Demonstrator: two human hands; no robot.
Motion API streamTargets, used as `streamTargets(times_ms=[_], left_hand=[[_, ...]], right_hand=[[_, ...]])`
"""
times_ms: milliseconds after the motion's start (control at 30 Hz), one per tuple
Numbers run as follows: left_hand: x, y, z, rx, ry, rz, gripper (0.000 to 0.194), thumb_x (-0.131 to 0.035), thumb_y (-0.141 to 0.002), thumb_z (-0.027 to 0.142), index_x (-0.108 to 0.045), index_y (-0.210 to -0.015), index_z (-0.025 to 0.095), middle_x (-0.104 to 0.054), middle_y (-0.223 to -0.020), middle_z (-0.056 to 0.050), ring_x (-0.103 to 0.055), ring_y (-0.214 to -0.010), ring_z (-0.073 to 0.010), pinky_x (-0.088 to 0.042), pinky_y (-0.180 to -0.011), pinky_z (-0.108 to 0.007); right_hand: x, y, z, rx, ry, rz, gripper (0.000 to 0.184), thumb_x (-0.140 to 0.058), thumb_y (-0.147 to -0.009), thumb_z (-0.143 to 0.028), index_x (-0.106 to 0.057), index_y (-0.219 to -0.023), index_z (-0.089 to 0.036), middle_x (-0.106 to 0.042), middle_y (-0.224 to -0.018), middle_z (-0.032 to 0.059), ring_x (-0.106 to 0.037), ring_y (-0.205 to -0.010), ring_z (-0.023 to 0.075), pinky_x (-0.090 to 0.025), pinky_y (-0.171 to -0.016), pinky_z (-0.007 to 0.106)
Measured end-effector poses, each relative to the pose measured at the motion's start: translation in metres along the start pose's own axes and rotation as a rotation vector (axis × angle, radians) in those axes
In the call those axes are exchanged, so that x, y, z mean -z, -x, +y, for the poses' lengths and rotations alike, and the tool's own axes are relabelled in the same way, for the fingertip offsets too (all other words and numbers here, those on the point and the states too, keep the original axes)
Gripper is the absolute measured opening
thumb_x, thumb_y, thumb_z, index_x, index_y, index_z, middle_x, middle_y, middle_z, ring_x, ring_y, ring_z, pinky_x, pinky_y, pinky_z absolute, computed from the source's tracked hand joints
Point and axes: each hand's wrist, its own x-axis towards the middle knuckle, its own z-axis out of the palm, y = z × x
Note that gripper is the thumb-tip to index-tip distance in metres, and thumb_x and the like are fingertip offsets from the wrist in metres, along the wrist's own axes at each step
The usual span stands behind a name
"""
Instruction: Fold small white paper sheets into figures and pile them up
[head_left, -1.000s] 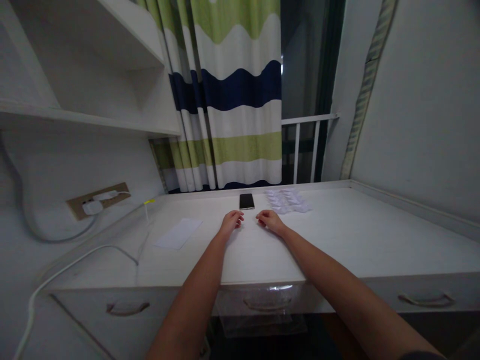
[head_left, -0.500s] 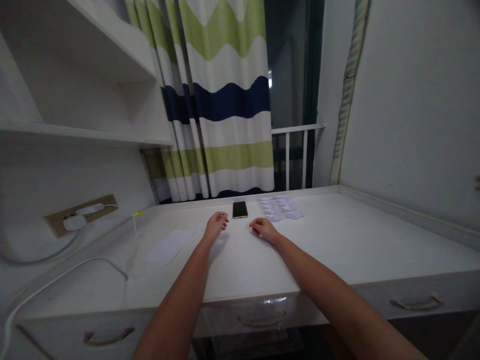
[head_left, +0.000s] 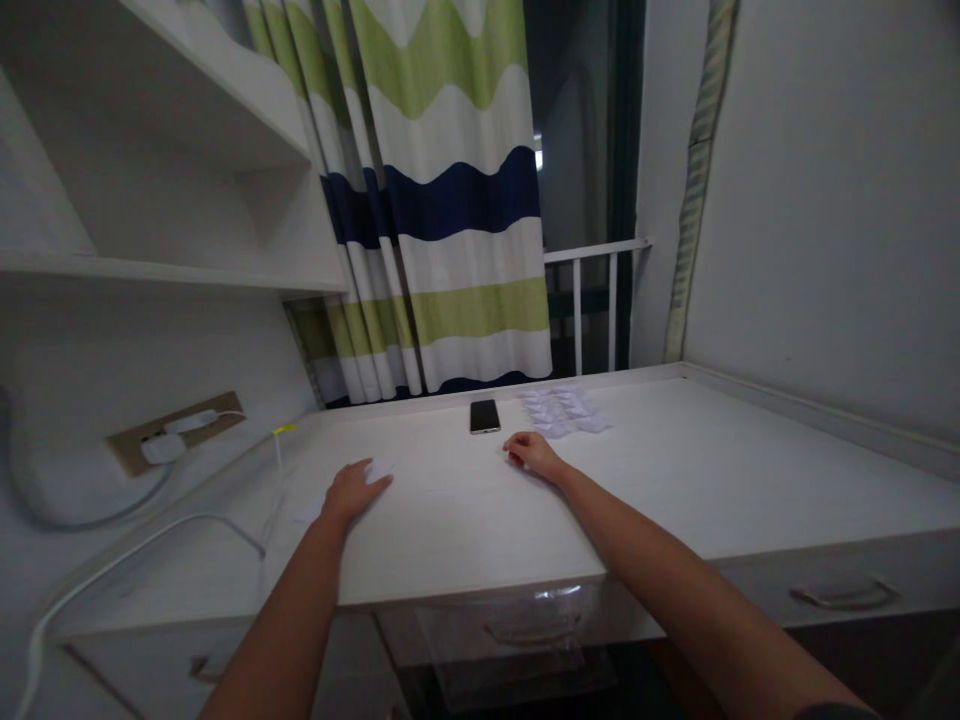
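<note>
My left hand (head_left: 352,489) lies flat with fingers stretched out on a white sheet of paper (head_left: 379,469) on the left part of the white desk (head_left: 675,480). My right hand (head_left: 529,451) rests near the desk's middle with its fingers curled down; nothing shows in it. A dark phone (head_left: 484,416) lies flat just beyond the right hand. A cluster of small clear plastic packets (head_left: 564,410) sits to the right of the phone.
White shelves (head_left: 172,265) hang over the desk's left side. A wall socket with a white plug (head_left: 161,448) and white cable (head_left: 135,545) is at left. A striped curtain (head_left: 450,200) and a railing stand behind. Drawers with handles (head_left: 844,595) run under the front edge.
My left hand moved from beside the phone to the left and now lies on the paper sheet. My right hand stayed roughly in place. The view shifted slightly.
</note>
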Motion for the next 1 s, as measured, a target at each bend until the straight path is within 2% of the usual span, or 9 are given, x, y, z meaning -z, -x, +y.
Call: streamTargets(times_ms=[67,200,333,467,633,833,1000], left_hand=[[-0.008,0.003,-0.006,0.0,-0.038,-0.104,0.06,-0.045,-0.068,0.053,-0.051,-0.113,0.013,-0.047,-0.124,-0.013,-0.042,-0.115,-0.0265,-0.032,-0.092,-0.035],[-0.01,0.007,-0.001,-0.036,-0.074,-0.107,0.051,-0.036,-0.076,0.044,-0.05,-0.115,0.015,-0.048,-0.124,-0.011,-0.041,-0.116,-0.0222,-0.031,-0.092,-0.032],[-0.001,0.01,0.007,-0.04,-0.046,-0.119,0.048,-0.034,-0.078,0.041,-0.055,-0.11,0.012,-0.054,-0.116,-0.013,-0.049,-0.107,-0.0239,-0.035,-0.087,-0.031],[0.007,0.011,0.01,0.051,-0.061,-0.029,0.042,-0.03,-0.079,0.031,-0.066,-0.091,0.012,-0.063,-0.099,-0.015,-0.057,-0.092,-0.0263,-0.039,-0.077,-0.031],[0.011,0.01,0.005,0.16,0.053,0.117,0.032,-0.041,-0.074,0.029,-0.068,-0.083,0.014,-0.066,-0.091,-0.013,-0.059,-0.087,-0.0265,-0.041,-0.071,-0.03],[0.012,0.01,0.001,0.266,0.205,0.133,0.028,-0.049,-0.069,0.033,-0.068,-0.078,0.014,-0.067,-0.088,-0.013,-0.059,-0.086,-0.0275,-0.042,-0.069,-0.031],[0.011,0.01,0.001,0.269,0.267,0.126,0.027,-0.052,-0.065,0.034,-0.067,-0.076,0.014,-0.067,-0.086,-0.012,-0.06,-0.083,-0.0267,-0.042,-0.068,-0.031]], right_hand=[[0.0,0.0,0.001,0.007,0.002,-0.005,0.011,-0.051,-0.065,-0.02,-0.053,-0.056,-0.014,-0.046,-0.039,-0.0048,-0.038,-0.036,0.005,-0.029,-0.038,0.018],[0.001,0.001,0.002,0.022,0.008,-0.011,0.011,-0.051,-0.066,-0.021,-0.054,-0.058,-0.014,-0.046,-0.039,-0.0052,-0.038,-0.036,0.0051,-0.029,-0.039,0.018],[0.003,0.001,0.001,0.014,0.047,-0.012,0.013,-0.053,-0.065,-0.023,-0.054,-0.056,-0.013,-0.046,-0.039,-0.0046,-0.039,-0.036,0.0053,-0.029,-0.039,0.018],[0.002,0.002,-0.001,0.011,0.034,-0.017,0.011,-0.052,-0.065,-0.02,-0.055,-0.056,-0.014,-0.046,-0.039,-0.0045,-0.038,-0.036,0.0052,-0.029,-0.038,0.017],[0.002,0.002,-0.001,0.015,0.027,-0.013,0.012,-0.052,-0.065,-0.02,-0.054,-0.055,-0.014,-0.046,-0.039,-0.0047,-0.038,-0.035,0.0051,-0.028,-0.038,0.018],[0.002,0.003,-0.002,0.015,0.027,-0.026,0.011,-0.051,-0.066,-0.019,-0.054,-0.056,-0.014,-0.046,-0.039,-0.005,-0.038,-0.035,0.0051,-0.028,-0.039,0.018],[0.002,0.003,-0.001,0.014,0.059,-0.018,0.012,-0.051,-0.066,-0.019,-0.053,-0.056,-0.014,-0.046,-0.039,-0.005,-0.037,-0.035,0.0051,-0.028,-0.04,0.019]])
